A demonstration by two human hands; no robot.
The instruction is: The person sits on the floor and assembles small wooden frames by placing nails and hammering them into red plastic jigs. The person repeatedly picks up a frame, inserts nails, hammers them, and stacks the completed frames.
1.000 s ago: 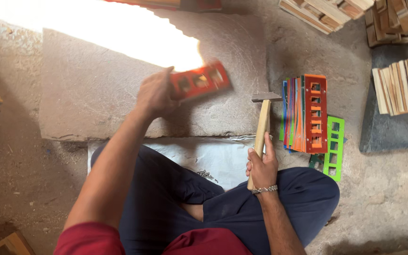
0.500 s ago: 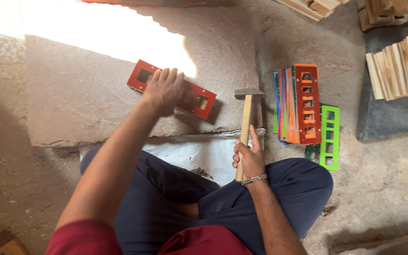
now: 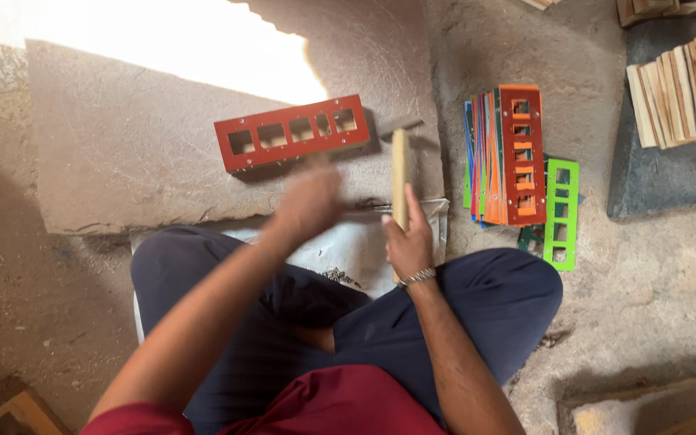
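We see a large flat stone slab (image 3: pixel 130 161) lying on the dusty floor (image 3: pixel 654 274), filling the upper left of the view; sunlight whitens its far edge toward 11 o'clock. It serves as the work surface. On it, near the middle of the view at about 12 o'clock from the hands, lies a long red frame (image 3: pixel 292 132) with a row of square cut-outs, flat on the stone and tilted slightly, its right end higher. Nothing touches it.

At 2 o'clock, on a dark mat, sits a row of pale wooden slats (image 3: pixel 686 80) set on edge. At 3 o'clock from the red frame, on the floor just beside the slab, stands a stack of coloured frames (image 3: pixel 509 157), orange in front, with a green frame (image 3: pixel 561 211) lying flat against its right side.

The right hand (image 3: pixel 408 242) is at the slab's near edge, its fingers clamped around the wooden handle of a hammer (image 3: pixel 399 173), which points toward 12 o'clock, its head near the red frame's right end. The left hand (image 3: pixel 309 201) hangs just below the red frame, apart from it and blurred; we cannot tell how its fingers are set. It holds nothing that we can see.
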